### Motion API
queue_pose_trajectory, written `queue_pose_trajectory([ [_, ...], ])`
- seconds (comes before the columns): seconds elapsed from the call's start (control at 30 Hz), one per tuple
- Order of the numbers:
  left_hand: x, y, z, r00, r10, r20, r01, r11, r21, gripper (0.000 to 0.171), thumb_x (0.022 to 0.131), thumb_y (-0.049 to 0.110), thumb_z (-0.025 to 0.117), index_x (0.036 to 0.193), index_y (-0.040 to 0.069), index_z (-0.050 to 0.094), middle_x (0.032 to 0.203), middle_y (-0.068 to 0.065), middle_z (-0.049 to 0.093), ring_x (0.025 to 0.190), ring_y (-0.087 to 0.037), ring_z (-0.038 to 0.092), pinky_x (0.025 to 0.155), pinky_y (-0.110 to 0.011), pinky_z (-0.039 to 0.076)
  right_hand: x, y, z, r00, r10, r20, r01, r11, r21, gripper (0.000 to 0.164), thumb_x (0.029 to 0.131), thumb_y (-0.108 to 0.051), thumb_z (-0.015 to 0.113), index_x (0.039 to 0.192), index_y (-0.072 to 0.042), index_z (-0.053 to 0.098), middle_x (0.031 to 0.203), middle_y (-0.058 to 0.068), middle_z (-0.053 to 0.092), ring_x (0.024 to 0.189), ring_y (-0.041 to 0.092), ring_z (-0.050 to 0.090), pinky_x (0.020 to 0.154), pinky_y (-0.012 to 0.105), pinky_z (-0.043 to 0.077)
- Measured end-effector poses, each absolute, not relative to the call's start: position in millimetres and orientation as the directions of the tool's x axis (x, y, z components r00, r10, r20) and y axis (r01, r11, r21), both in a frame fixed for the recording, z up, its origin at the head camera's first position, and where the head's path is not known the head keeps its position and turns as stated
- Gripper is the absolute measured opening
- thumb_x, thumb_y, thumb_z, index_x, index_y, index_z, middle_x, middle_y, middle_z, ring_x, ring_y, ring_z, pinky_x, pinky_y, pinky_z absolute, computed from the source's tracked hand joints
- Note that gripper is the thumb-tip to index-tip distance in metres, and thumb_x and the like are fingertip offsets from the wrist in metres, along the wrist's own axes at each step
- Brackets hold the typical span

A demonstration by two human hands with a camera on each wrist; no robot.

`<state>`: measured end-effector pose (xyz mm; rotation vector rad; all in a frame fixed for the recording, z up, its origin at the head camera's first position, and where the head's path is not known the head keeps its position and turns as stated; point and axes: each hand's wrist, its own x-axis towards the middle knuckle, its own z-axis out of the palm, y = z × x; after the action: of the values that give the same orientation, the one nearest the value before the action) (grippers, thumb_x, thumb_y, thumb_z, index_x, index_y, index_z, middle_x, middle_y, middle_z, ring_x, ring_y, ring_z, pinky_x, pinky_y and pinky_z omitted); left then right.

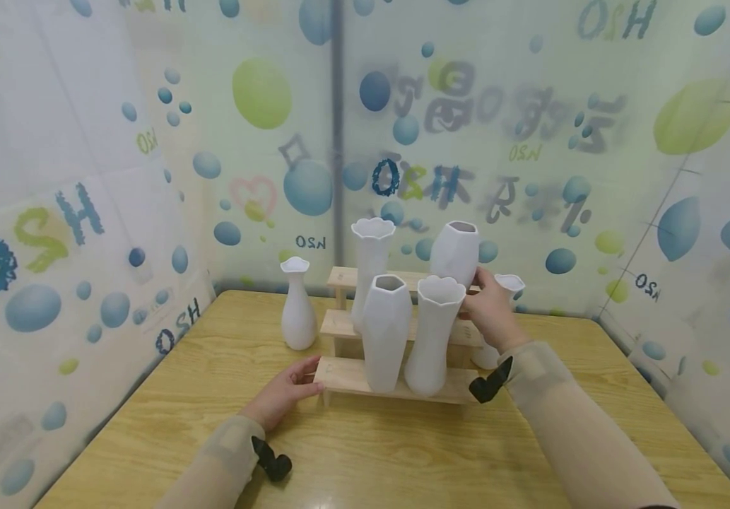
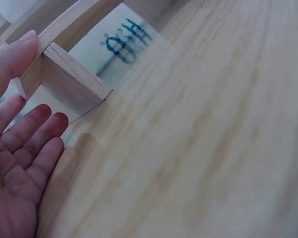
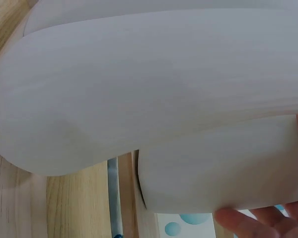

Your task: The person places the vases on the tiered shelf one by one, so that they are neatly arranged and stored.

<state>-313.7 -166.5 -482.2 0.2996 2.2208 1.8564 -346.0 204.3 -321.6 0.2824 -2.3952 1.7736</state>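
Note:
A stepped wooden stand [image 1: 396,378] bears several white vases. My right hand [image 1: 492,311] holds a faceted white vase [image 1: 456,251] at the stand's back right; in the right wrist view its fingers [image 3: 238,223] lie along that vase's side. Another faceted vase [image 1: 387,336] and a scalloped-rim vase [image 1: 436,336] stand upright on the lowest step. Further back on the left is a taller scalloped vase [image 1: 372,272]. My left hand [image 1: 285,392] grips the left end of the lowest step, its thumb [image 2: 20,54] against the board's edge and the other fingers loosely bent.
A slender white vase [image 1: 299,314] stands on the wooden table [image 1: 371,459] left of the stand. To the right, a flared-rim vase [image 1: 508,283] is partly hidden behind my right hand. Printed curtains [image 1: 263,177] enclose the table at the back and sides.

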Motion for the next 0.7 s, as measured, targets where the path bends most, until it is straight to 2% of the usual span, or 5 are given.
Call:
queue_pose_trajectory([
  [0.23,-315.7,-167.4,-484.3,-0.953,0.298,-0.049,0.008,0.189,0.982,0.074,0.087,0.032,0.072,0.149,0.012,0.035,0.148,-0.013,0.040,0.130,-0.032,0.041,0.109,-0.054,0.028,-347.6,203.3,-322.5,-0.969,-0.084,0.232,-0.247,0.276,-0.929,0.065,0.090,-0.020,0.067,0.145,-0.010,0.035,0.129,0.015,0.046,0.115,0.034,0.052,0.084,0.048,0.053],
  [0.43,-316.7,-168.4,-485.2,-0.954,0.297,-0.048,0.012,0.196,0.981,0.076,0.086,0.034,0.073,0.148,0.013,0.036,0.148,-0.012,0.040,0.130,-0.032,0.042,0.109,-0.055,0.027,-347.3,201.7,-324.0,-0.968,-0.095,0.233,-0.250,0.264,-0.931,0.062,0.090,-0.014,0.063,0.145,-0.007,0.034,0.130,0.017,0.045,0.116,0.033,0.052,0.084,0.043,0.053],
  [0.7,-316.3,-167.9,-485.1,-0.954,0.295,-0.051,0.010,0.201,0.980,0.074,0.087,0.034,0.072,0.148,0.013,0.036,0.148,-0.012,0.040,0.129,-0.031,0.042,0.108,-0.055,0.027,-346.9,201.2,-328.2,-0.964,-0.097,0.250,-0.267,0.270,-0.925,0.061,0.092,-0.015,0.062,0.145,-0.005,0.034,0.133,0.017,0.044,0.118,0.032,0.052,0.083,0.038,0.053],
])
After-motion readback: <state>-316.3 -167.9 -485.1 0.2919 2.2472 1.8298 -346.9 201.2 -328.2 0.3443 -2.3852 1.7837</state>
